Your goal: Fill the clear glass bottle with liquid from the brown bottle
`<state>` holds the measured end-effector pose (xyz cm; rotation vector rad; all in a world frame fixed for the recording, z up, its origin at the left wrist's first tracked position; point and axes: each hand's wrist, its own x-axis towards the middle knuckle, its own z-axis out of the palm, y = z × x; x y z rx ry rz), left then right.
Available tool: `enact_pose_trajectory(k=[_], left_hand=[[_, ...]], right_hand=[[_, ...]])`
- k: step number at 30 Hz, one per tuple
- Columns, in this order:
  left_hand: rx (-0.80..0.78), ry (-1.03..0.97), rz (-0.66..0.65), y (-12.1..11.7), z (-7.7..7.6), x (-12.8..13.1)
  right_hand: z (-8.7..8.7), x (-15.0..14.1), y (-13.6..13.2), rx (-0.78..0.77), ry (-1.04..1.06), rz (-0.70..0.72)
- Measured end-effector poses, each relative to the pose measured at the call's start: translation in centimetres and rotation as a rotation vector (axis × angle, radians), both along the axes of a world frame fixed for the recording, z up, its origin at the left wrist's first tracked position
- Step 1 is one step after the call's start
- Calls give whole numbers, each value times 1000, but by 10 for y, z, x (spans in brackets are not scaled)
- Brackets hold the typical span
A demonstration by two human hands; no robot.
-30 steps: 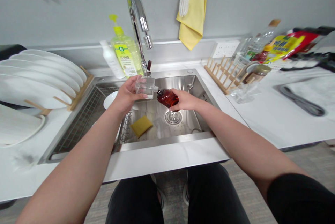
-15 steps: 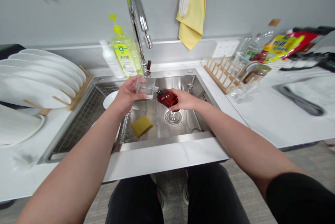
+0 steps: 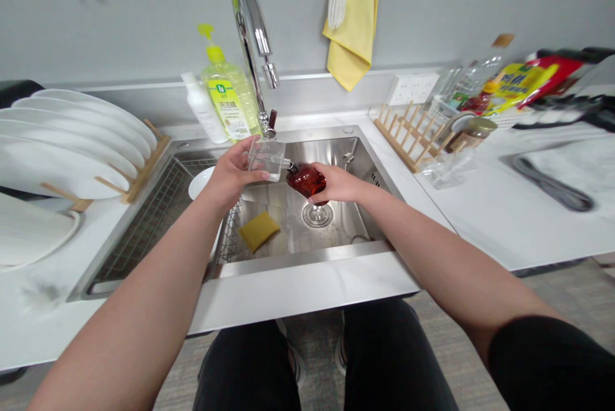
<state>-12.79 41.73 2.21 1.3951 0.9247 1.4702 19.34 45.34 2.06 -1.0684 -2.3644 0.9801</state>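
My left hand (image 3: 233, 174) grips a square clear glass bottle (image 3: 266, 159) lying almost on its side above the steel sink (image 3: 298, 256). My right hand (image 3: 339, 184) holds a tilted amber glass bottle (image 3: 306, 180), its fingers hiding the lower part. The two bottle necks meet tip to tip. Below them, a yellow sponge (image 3: 258, 230) lies on the sink floor near the drain strainer (image 3: 317, 215). A white bowl (image 3: 202, 182) sits under my left wrist.
A chrome faucet (image 3: 250, 27) rises behind the sink, beside a green dish soap bottle (image 3: 229, 100). White plates (image 3: 62, 148) stand in a rack to the left. A wooden drying rack (image 3: 413, 142) stands on the right counter (image 3: 528, 232), with jars and packets behind.
Both hands and bottles hold nearly the same pose. The whole view has shifted very slightly left and up.
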Motion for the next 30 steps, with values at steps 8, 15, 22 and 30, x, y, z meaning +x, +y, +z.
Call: enact_pose_trajectory(k=[8, 15, 22, 30], left_hand=[[16, 2, -5, 0, -1, -1], [15, 31, 1, 1, -2, -3], [95, 6, -27, 7, -3, -5], [74, -31, -33, 3, 2, -1]], right_hand=[[1, 0, 0, 1, -13, 2], [-1, 1, 1, 6, -12, 5], [-4, 1, 3, 12, 4, 12], [-3, 1, 4, 18, -7, 7]])
